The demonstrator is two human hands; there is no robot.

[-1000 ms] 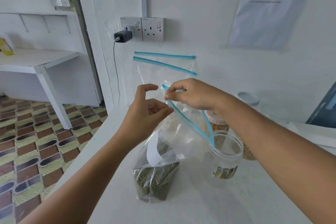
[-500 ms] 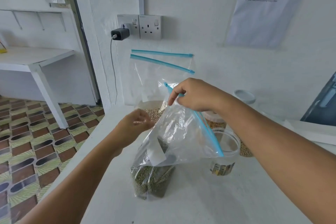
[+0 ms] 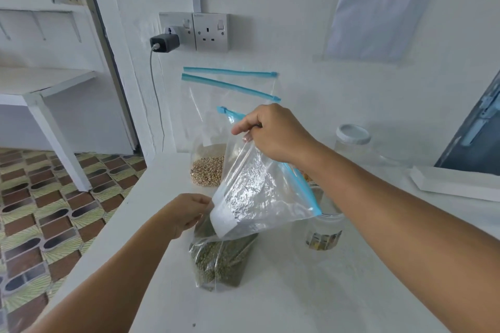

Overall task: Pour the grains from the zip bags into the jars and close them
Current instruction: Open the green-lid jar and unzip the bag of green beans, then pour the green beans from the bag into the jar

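the right hand (image 3: 273, 134) pinches the blue zip edge of the green-grain zip bag (image 3: 244, 205), its top folded over. the left hand (image 3: 186, 213), fingers curled, grips the bag's side low down. below the right forearm stands an open jar (image 3: 324, 227); beyond both hands stands a beige-grain bag (image 3: 208, 167).

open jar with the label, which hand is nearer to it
Right. The right hand pinches the bag top above the open jar; the left hand is across the bag.
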